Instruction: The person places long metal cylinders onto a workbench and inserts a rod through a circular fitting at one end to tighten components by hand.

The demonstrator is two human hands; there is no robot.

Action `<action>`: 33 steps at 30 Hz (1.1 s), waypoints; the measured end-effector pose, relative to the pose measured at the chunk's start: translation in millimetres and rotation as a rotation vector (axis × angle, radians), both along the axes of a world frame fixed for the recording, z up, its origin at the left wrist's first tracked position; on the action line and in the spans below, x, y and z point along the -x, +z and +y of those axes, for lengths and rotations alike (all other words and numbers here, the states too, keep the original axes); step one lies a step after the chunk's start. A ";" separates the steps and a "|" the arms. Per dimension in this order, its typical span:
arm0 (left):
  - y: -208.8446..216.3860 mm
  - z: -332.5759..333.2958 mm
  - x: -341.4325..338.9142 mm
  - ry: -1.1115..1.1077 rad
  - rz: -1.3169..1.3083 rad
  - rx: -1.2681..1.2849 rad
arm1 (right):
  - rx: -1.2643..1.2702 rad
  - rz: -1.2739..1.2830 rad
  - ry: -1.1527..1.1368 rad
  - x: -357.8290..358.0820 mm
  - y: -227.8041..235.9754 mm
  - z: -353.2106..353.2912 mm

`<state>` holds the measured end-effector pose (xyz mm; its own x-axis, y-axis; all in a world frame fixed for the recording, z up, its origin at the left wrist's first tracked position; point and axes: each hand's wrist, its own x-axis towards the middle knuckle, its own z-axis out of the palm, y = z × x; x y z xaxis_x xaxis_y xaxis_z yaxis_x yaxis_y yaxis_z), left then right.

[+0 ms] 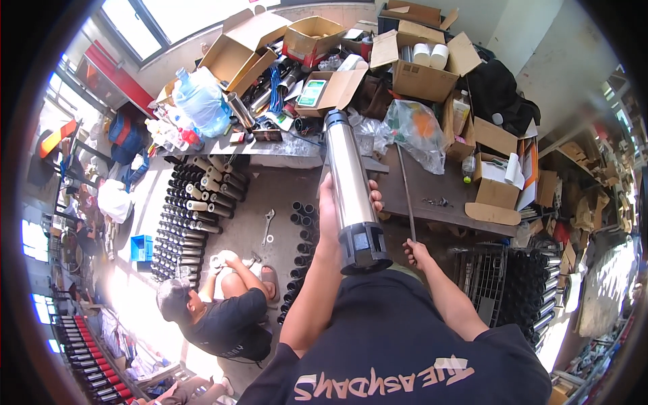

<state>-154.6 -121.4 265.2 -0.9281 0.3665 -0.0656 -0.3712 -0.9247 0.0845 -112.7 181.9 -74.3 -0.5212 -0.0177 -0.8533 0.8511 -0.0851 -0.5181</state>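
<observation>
My left hand [329, 206] is wrapped round a shiny steel cylinder [351, 172], its fingertips showing on the far side. The cylinder stands nearly upright in front of my chest, with a dark cap at its upper end and a black slotted collar [364, 246] at its lower end. It looks like a pump or motor body. Lower and to the right, my right hand [416, 253] is closed round the near end of a long thin metal rod [407, 185]. The rod slants away across the brown bench, its far end by a clear plastic bag [418, 135]. Rod and cylinder are apart.
The cluttered bench [439, 192] holds cardboard boxes [425, 77], bags and small metal parts [437, 202]. Rows of dark and steel cylinders [185, 229] stand on the floor at left. A seated co-worker [219, 317] is near them. A wire crate [482, 273] stands at right.
</observation>
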 end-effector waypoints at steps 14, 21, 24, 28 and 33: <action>-4.0 -3.8 -6.1 -0.001 -0.132 0.067 | -0.217 0.143 0.033 -66.5 -36.3 34.2; -21.5 0.5 -12.1 -0.019 -0.210 -0.039 | -0.966 0.258 0.046 -73.6 40.7 11.6; -30.4 7.4 -23.1 -0.004 -0.172 0.061 | -0.989 0.279 0.083 -95.3 55.8 25.2; -57.7 13.4 -23.9 -0.022 -0.277 -0.124 | -0.926 0.613 0.078 -112.4 85.0 39.8; -64.6 13.5 5.7 0.020 -0.444 -0.454 | -0.758 0.853 0.128 -88.8 149.9 49.5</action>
<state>-160.3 -107.9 200.6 -0.8551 0.4309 -0.2883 -0.2628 -0.8396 -0.4753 -23.8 231.4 75.6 -0.9662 0.2552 -0.0369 0.1780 0.5567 -0.8115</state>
